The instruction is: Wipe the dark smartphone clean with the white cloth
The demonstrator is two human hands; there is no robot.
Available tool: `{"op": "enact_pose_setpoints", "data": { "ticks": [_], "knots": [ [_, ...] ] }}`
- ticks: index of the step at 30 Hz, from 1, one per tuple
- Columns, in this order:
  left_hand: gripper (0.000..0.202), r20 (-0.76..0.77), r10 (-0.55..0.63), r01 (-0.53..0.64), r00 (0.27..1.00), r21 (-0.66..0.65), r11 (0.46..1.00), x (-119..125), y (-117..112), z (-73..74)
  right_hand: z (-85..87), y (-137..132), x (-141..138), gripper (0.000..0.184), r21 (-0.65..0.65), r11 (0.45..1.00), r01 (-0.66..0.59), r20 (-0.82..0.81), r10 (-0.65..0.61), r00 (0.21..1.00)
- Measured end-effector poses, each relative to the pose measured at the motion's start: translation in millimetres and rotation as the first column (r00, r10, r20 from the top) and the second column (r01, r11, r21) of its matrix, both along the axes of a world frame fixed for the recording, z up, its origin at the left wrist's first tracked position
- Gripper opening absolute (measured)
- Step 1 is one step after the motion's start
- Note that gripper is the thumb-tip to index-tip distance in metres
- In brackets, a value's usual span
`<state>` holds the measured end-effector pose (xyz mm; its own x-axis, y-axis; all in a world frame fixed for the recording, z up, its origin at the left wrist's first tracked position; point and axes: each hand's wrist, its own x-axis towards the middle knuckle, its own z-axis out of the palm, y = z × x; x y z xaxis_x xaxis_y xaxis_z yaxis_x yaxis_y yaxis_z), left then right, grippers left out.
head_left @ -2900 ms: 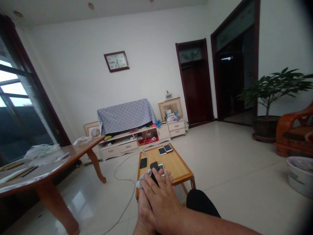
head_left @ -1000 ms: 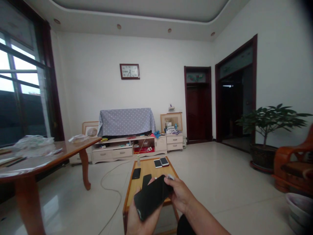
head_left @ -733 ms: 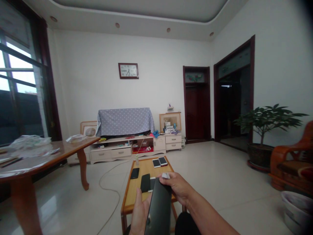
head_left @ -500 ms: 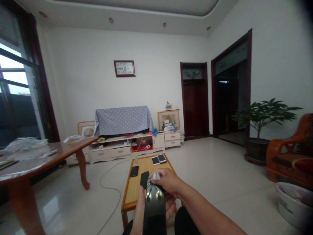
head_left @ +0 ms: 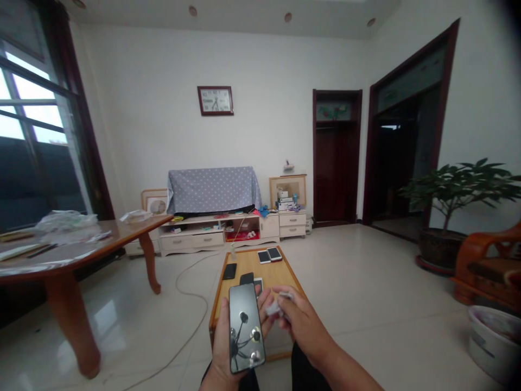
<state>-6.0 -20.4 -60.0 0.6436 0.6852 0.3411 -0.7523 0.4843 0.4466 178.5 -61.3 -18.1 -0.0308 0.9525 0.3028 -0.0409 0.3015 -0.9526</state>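
My left hand (head_left: 222, 347) holds a black phone (head_left: 244, 327) upright with its glossy screen towards me, reflecting ceiling lights. Just right of the phone, my right hand (head_left: 299, 320) pinches a small white crumpled cloth (head_left: 277, 307) close to the phone's upper edge. Both hands hover over the near end of a small wooden table (head_left: 280, 274). On that table lie a black phone (head_left: 229, 271), another dark phone (head_left: 246, 278) partly hidden behind the held one, and two white phones (head_left: 269, 255) at the far end.
A larger wooden table (head_left: 81, 255) with plastic sheets stands at the left. A cable (head_left: 191, 296) trails over the tiled floor. A low cabinet with a cloth-covered set (head_left: 214, 190) lines the far wall. A potted plant (head_left: 448, 217), a wooden chair (head_left: 488, 266) and a basin (head_left: 494, 336) stand at the right.
The phone has come up off the table into my left hand and turned from tilted to upright, screen facing me. My right hand with the cloth has moved off its top to the right side.
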Motion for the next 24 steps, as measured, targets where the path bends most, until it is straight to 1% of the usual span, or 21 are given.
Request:
{"op": "enact_pose_setpoints", "data": {
  "ticks": [1,2,3,5,6,7,8,10,13,15,16,19,21,24],
  "knots": [
    [0.090,0.002,0.032,-0.032,0.999,-0.011,0.999,-0.5,-0.1,0.1,-5.9,-5.2,-4.4,0.038,-0.035,0.999,-0.025,-0.015,0.025,1.000],
    [0.085,0.002,0.072,-0.072,0.997,-0.028,0.997,0.0,-0.6,0.3,-10.5,-9.6,-9.4,0.032,-0.034,0.999,-0.035,-0.006,0.034,0.999],
    [0.080,0.002,0.118,-0.118,0.993,-0.047,0.992,1.3,-1.5,0.5,-13.7,-13.2,-14.8,0.025,0.003,1.000,-0.028,0.020,0.028,0.999],
    [0.074,0.001,0.193,-0.193,0.981,-0.083,0.978,5.0,-3.4,0.0,-15.9,-18.3,-26.1,0.015,0.140,0.990,0.009,0.102,-0.024,0.994],
    [0.073,-0.001,0.209,-0.208,0.978,-0.095,0.973,6.8,-4.4,-0.7,-15.7,-20.0,-31.7,0.011,0.220,0.975,0.029,0.147,-0.062,0.987],
    [0.074,0.000,0.209,-0.208,0.978,-0.102,0.973,7.9,-5.1,-1.8,-15.3,-21.3,-37.0,0.005,0.301,0.952,0.047,0.188,-0.108,0.976],
    [0.075,0.006,0.202,-0.201,0.979,-0.106,0.974,8.4,-5.6,-3.1,-15.2,-22.4,-41.8,0.004,0.379,0.923,0.058,0.222,-0.152,0.963],
    [0.079,0.020,0.172,-0.168,0.985,-0.112,0.979,6.8,-5.9,-5.6,-16.5,-24.8,-49.7,0.019,0.515,0.856,0.056,0.280,-0.229,0.932],
    [0.079,0.029,0.140,-0.136,0.990,-0.116,0.984,0.7,-6.2,-6.5,-20.5,-30.6,-55.1,0.038,0.644,0.764,-0.032,0.382,-0.285,0.879],
    [0.076,0.028,0.142,-0.138,0.989,-0.119,0.983,-3.2,-7.8,-3.8,-21.5,-35.9,-55.0,0.046,0.670,0.733,-0.118,0.450,-0.274,0.850],
    [0.075,0.027,0.149,-0.144,0.989,-0.121,0.982,-4.4,-9.1,-1.6,-21.0,-38.4,-54.6,0.048,0.672,0.724,-0.154,0.476,-0.263,0.839],
    [0.075,0.016,0.171,-0.167,0.985,-0.139,0.976,-4.3,-14.5,7.4,-16.7,-43.2,-54.8,0.042,0.675,0.708,-0.206,0.521,-0.261,0.812],
    [0.073,-0.006,0.186,-0.184,0.983,-0.154,0.971,-1.9,-18.5,13.3,-12.6,-42.4,-57.6,0.037,0.689,0.705,-0.172,0.520,-0.315,0.794],
    [0.067,-0.023,0.205,-0.206,0.978,-0.160,0.965,2.1,-24.6,19.6,-6.1,-35.4,-64.1,0.026,0.719,0.694,-0.026,0.485,-0.475,0.734]
  ]
}}
